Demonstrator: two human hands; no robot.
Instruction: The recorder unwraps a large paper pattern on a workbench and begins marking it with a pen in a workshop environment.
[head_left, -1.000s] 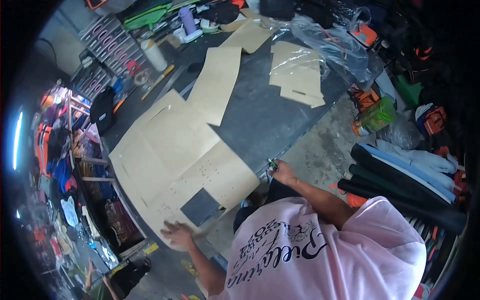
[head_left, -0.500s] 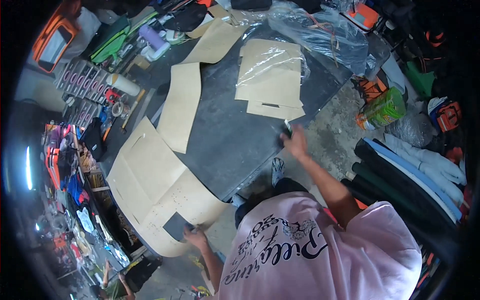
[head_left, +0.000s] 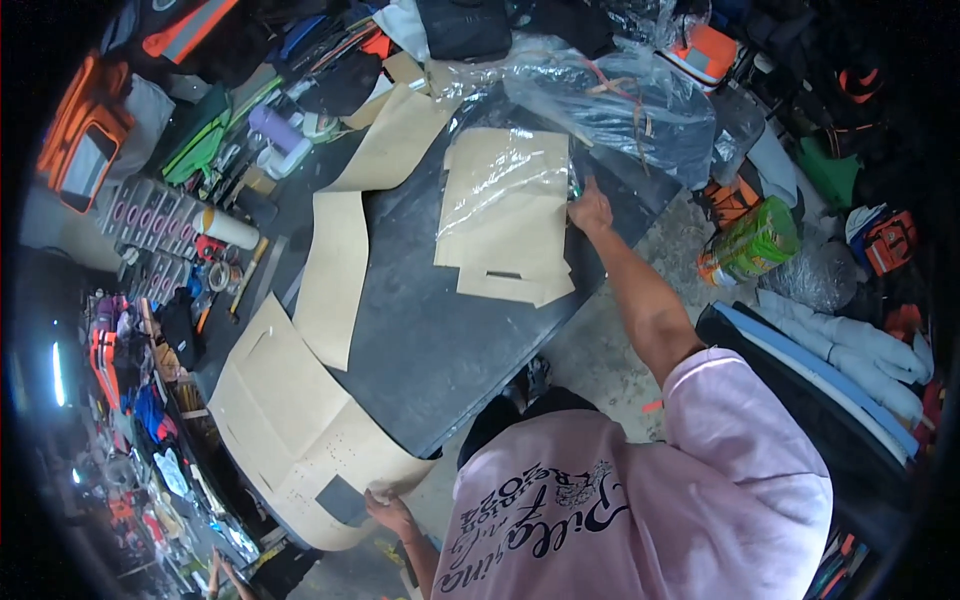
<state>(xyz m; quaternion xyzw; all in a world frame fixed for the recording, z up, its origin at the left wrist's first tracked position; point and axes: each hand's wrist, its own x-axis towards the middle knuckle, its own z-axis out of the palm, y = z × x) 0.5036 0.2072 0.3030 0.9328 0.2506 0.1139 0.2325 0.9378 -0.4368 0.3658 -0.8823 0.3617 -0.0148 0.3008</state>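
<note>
- The left hand (head_left: pixel 388 512) shows low in the view, partly cut off by the pink shirt (head_left: pixel 640 500) below it; its fingers close on the near edge of the large card pattern (head_left: pixel 300 430), thumb side hard to make out.
- The right hand (head_left: pixel 590 210) reaches far across the dark table (head_left: pixel 430 340); it lies at the right edge of the stack of card pieces (head_left: pixel 505 235); whether its fingers pinch that edge or merely rest there cannot be told, since the hand is seen from behind and something small and greenish peeps out beside it.
- A clear plastic sheet (head_left: pixel 500 175) lies over the upper part of the stack and glares, so the card outline beneath is blurred; a bigger crumpled plastic bag (head_left: pixel 620 100) covers the far table corner.
- The large card pattern hangs off the near left corner of the table; its long axis runs from the left hand up and leftward; a dark grey square patch (head_left: pixel 342 498) sits on it close to the fingers; its lower rim curls out of clear sight.
- A long card strip (head_left: pixel 340 270) runs lengthwise away from the person, from mid-table toward the far edge, well apart from either hand.
- The stack's long axis also points away from the person, slightly tilted; its near edge is notched.
- Left of the table, a shelf of small tools and spools (head_left: pixel 170 230) is too small to sort out.
</note>
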